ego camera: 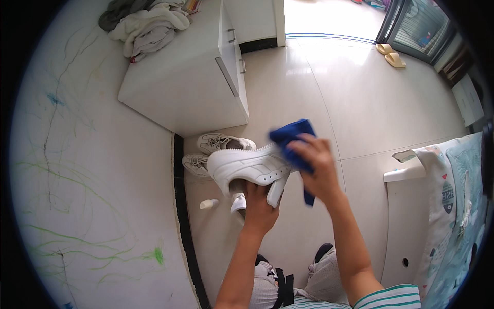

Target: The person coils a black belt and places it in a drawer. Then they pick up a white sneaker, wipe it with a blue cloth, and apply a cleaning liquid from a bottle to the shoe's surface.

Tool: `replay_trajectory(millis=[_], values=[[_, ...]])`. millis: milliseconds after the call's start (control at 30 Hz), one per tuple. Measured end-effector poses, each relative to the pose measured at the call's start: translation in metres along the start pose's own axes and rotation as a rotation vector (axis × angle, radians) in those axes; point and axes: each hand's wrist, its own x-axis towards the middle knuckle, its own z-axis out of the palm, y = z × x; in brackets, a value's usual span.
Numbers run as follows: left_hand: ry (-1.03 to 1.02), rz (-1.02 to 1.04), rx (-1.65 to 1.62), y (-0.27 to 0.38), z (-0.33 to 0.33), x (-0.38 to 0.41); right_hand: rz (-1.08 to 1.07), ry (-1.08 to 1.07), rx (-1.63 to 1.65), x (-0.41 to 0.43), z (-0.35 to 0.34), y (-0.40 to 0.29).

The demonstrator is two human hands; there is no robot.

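Note:
A white sneaker (251,164) without laces is held up in front of me, its toe turned to the right and its sole edge facing away. My left hand (262,208) grips it from inside the opening, beside the raised tongue (277,190); some of the fingers are hidden in the shoe. In my right hand (318,166) is a blue cloth (295,133), pressed or held against the toe end, with one corner hanging below. The hand and cloth are blurred, and the toe is mostly covered by them.
A pair of white laced sneakers (196,164) stands by the wall. Below the held shoe are another white shoe (239,202) and a small whitish object (209,204). A white cabinet (185,96) with clothes (150,27) stands ahead; a bed (405,220) is at right. Yellow slippers (394,60) lie near the door.

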Motion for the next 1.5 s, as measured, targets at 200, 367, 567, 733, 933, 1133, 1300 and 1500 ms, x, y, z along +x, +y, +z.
replay_trajectory(millis=[200,367,567,733,933,1133,1300,1500], values=[[-0.057,-0.066,-0.216,0.005,0.014,-0.012,-0.044,-0.084,0.128,-0.025,0.015,-0.049],[0.014,-0.161,-0.241,-0.004,0.006,-0.011,0.046,0.12,0.013,-0.017,0.002,0.003],[0.16,-0.852,-1.256,0.012,0.017,-0.012,0.083,0.03,0.165,-0.038,0.013,-0.03],[0.138,-0.971,-1.521,0.013,0.001,-0.005,0.047,0.056,0.115,-0.034,0.014,-0.014],[0.161,-0.958,-1.673,0.024,0.0,-0.002,0.101,0.206,0.021,-0.026,0.0,-0.001],[0.091,-0.526,-1.793,-0.015,-0.01,-0.005,-0.099,-0.24,0.365,-0.058,0.016,-0.061],[0.225,-0.99,-1.807,0.003,-0.004,-0.002,-0.011,0.103,0.081,-0.032,0.004,-0.028],[0.193,-0.78,-2.009,0.019,-0.002,0.013,0.091,0.222,0.222,-0.037,0.007,-0.015]])
